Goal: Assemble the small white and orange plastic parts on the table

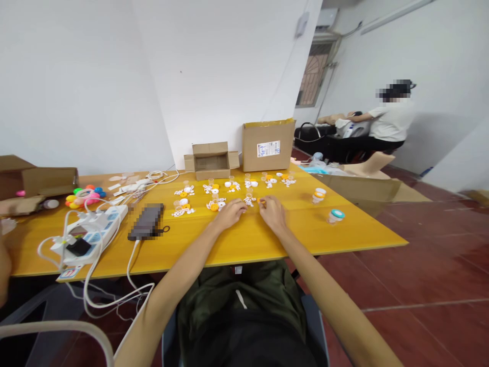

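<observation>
My left hand (pixel 230 213) rests knuckles-up on the yellow table (pixel 244 239), fingers curled beside a small cluster of white parts (pixel 249 200). Just to its right, my right hand (pixel 272 210) pinches a small orange piece (pixel 261 201) at its fingertips. Beyond both hands lie several small groups of white pieces, orange caps and clear little cups (pixel 214 204), spread in rows towards the back. Two small jars stand to the right: one with a teal lid (pixel 336 216), one with an orange and white lid (pixel 318 195).
An open cardboard box (pixel 211 160) and a taller closed box (pixel 268 145) stand at the table's back. A dark phone (pixel 145 221), a white power strip (pixel 91 232) with cables and colourful toys (pixel 84 196) lie left. Another person (pixel 389 122) sits far right.
</observation>
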A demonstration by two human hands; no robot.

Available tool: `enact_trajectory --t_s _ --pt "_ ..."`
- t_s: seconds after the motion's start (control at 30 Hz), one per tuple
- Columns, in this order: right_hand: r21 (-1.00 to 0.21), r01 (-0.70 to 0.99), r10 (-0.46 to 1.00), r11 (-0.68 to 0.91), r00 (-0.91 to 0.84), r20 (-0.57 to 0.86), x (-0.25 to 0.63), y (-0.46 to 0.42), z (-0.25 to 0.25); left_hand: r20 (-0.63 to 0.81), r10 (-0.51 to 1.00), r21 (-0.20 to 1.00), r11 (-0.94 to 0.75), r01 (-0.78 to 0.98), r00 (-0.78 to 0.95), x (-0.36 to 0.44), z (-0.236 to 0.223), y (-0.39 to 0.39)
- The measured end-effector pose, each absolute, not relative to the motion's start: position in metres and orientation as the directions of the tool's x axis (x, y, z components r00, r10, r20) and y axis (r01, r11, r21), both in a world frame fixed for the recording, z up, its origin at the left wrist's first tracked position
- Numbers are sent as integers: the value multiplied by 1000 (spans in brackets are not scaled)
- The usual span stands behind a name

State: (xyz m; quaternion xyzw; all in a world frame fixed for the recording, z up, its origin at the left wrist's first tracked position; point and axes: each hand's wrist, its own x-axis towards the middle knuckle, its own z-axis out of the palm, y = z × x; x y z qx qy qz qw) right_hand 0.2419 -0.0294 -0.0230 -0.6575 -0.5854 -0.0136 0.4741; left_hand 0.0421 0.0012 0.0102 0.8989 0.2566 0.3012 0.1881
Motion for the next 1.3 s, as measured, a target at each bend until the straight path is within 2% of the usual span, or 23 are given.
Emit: enact_trajectory --t_s 0.1,0.23,0.37,0.57,0.73,0.87,1.0,1.1,1.3 --pt "-638 719 805 275 191 562 233 -35 -10 463 595 542 -777 322 657 43 12 2" --pt "-721 526 862 451 -48 504 223 -41 -1 501 630 608 -744 278 593 46 13 4" --pt "-790 393 880 470 -138 455 220 -41 0 519 657 665 -712 226 547 49 12 6" --pt "-823 351 893 446 -115 435 222 -39 -1 479 687 757 -638 138 547 53 10 6" --pt "-807 407 899 428 -105 424 222 -41 0 463 693 781 -614 115 553 54 9 6" --pt "-737 528 893 422 -102 438 223 -42 1 481 692 765 -631 127 538 53 10 7" --pt "-590 701 865 401 -77 496 224 -43 1 507 693 702 -677 221 512 49 11 8" --pt "-494 806 859 327 -36 510 225 -44 0 520 676 639 -713 288 522 47 10 9" --pt "-413 882 883 225 -5 470 225 -45 -1 491 636 543 -758 361 595 46 8 6"
